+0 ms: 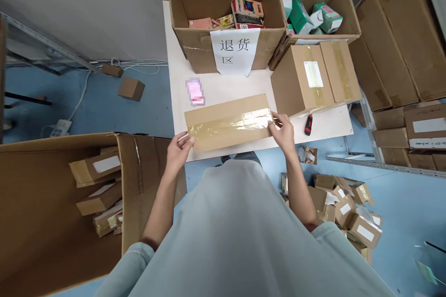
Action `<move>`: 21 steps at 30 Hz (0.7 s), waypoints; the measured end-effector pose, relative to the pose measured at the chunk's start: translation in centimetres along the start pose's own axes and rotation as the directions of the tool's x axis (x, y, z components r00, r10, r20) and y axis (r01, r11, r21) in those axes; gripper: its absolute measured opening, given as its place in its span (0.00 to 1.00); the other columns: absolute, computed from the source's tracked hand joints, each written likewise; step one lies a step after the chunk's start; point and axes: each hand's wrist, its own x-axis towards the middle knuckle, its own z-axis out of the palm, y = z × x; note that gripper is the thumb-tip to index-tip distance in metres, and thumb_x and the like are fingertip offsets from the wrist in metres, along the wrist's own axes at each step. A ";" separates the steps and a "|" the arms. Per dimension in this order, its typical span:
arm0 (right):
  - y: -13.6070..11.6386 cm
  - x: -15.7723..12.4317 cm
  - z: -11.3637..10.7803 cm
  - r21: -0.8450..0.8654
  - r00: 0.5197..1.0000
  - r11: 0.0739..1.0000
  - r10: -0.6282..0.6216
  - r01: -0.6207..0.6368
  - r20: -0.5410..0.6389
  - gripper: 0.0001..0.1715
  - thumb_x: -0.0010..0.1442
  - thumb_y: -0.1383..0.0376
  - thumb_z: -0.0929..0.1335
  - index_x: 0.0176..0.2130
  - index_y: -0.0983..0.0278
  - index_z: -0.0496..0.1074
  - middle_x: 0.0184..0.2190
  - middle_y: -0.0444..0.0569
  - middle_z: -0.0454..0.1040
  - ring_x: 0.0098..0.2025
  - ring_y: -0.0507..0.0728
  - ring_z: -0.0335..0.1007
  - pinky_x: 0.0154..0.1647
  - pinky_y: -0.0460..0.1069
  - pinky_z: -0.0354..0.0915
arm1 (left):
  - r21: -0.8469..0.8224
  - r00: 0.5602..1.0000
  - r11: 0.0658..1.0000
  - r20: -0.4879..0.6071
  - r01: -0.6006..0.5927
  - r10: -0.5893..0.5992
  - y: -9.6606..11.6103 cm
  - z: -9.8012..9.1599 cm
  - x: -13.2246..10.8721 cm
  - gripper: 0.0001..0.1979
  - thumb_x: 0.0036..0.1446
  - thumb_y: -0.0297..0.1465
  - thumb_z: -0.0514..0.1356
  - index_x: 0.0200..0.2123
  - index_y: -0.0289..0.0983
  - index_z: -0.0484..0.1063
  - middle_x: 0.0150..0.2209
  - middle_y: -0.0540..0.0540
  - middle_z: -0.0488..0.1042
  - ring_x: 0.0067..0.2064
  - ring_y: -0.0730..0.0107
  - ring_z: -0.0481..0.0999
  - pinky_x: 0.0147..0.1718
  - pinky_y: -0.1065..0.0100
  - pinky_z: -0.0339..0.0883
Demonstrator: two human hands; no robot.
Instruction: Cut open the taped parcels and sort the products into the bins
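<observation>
A long, flat cardboard box (228, 135) with shiny tape along its top lies across the front of the white table, tilted slightly up at its right end. My left hand (179, 151) grips its left end, thumb on top near the corner. At the opposite end, my right hand (281, 131) holds the edge with thumb and fingers. Behind the box lies a small pink item (195, 92), blurred out. To the right of my right hand rests a red and black box cutter (308, 125), beside two taped cartons (313, 79).
At the table's back stand an open carton (195, 51) with books and another (320, 38) with green boxes. A large open carton (128, 185) with parcels is at my left. Several small boxes (344, 209) pile up on the floor at right, near stacked cartons (393, 46).
</observation>
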 end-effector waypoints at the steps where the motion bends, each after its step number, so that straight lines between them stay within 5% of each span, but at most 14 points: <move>1: 1.7 0.2 -0.8 0.044 0.999 0.998 0.049 -0.048 -0.006 0.33 0.70 0.44 0.73 0.61 0.62 0.84 0.55 0.59 0.82 0.53 0.65 0.83 0.65 0.62 0.79 | -0.012 0.999 1.000 0.045 -0.015 0.016 0.5 1.2 -0.1 0.46 0.51 0.64 0.75 0.60 0.38 0.74 0.62 0.28 0.84 0.69 0.36 0.82 0.70 0.36 0.75; 5: 6.1 -2.3 -3.2 0.159 0.985 0.973 0.174 -0.169 -0.018 0.42 0.62 0.34 0.76 0.57 0.63 0.85 0.58 0.62 0.85 0.56 0.67 0.85 0.66 0.65 0.79 | -0.021 0.985 0.995 0.147 -0.093 0.095 1.8 3.9 -2.0 0.45 0.57 0.65 0.72 0.63 0.37 0.77 0.67 0.28 0.81 0.71 0.38 0.80 0.74 0.38 0.72; 13: 7.6 -12.8 -5.0 0.287 0.917 0.879 0.398 -0.379 -0.008 0.42 0.56 0.33 0.81 0.54 0.60 0.82 0.57 0.63 0.88 0.61 0.72 0.87 0.69 0.72 0.78 | -0.024 0.963 0.990 0.239 0.138 -0.128 -1.1 1.0 -8.5 0.53 0.43 0.67 0.79 0.63 0.39 0.81 0.64 0.33 0.85 0.67 0.32 0.83 0.73 0.31 0.71; 17: 7.3 -12.2 -4.6 0.263 0.927 0.895 0.374 -0.361 0.000 0.41 0.59 0.33 0.79 0.56 0.59 0.82 0.59 0.62 0.87 0.62 0.71 0.86 0.68 0.69 0.80 | -0.013 0.977 0.994 0.189 0.107 -0.102 -0.5 2.2 -8.5 0.54 0.48 0.70 0.75 0.66 0.38 0.81 0.70 0.33 0.80 0.70 0.32 0.81 0.73 0.34 0.72; 21: 6.1 -8.0 -4.2 0.189 0.965 0.948 0.263 -0.255 -0.017 0.42 0.64 0.32 0.75 0.58 0.61 0.83 0.60 0.63 0.86 0.60 0.69 0.85 0.68 0.67 0.80 | 0.030 0.996 0.999 0.092 -0.016 0.013 2.9 3.4 -6.5 0.46 0.59 0.67 0.70 0.65 0.38 0.82 0.68 0.34 0.82 0.70 0.35 0.81 0.74 0.39 0.72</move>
